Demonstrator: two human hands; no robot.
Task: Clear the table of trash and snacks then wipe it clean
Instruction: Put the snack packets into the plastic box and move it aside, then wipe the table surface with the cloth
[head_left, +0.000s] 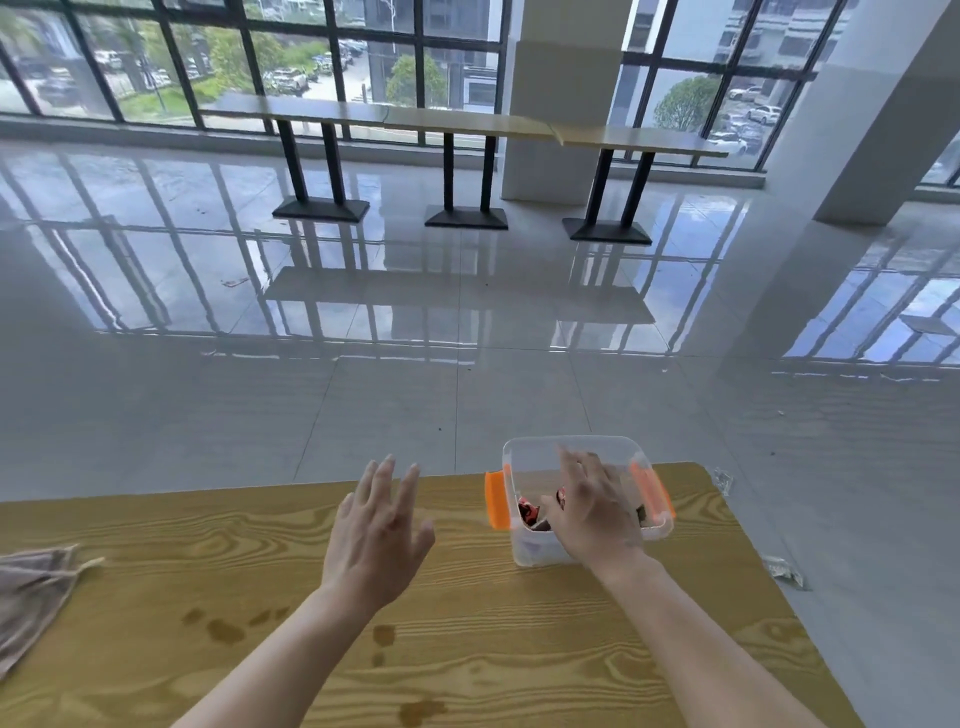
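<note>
While the right hand (592, 512) hangs over the open box (524, 551) with fingers spread and straight and nothing showing in it, the left hand (376, 530) hovers just beside it above the counter (467, 649), equally wide and empty. The box stands at the far right of the counter, close to its far edge, with red-wrapped snacks (527, 512) inside. From where I stand that is the weak spot: the box is light and clear-walled, and a push from the right hand could slide it off the far edge and spill everything onto the floor (363, 415).

Brown stains (226, 630) dot the near middle of the counter, right under the forearms, so a lowered arm could smear them. The cloth (31, 587) lies at the left edge, partly out of view; a careless tug might drop it. Two wrappers (787, 571) lie on the floor to the right, easy to overlook.
</note>
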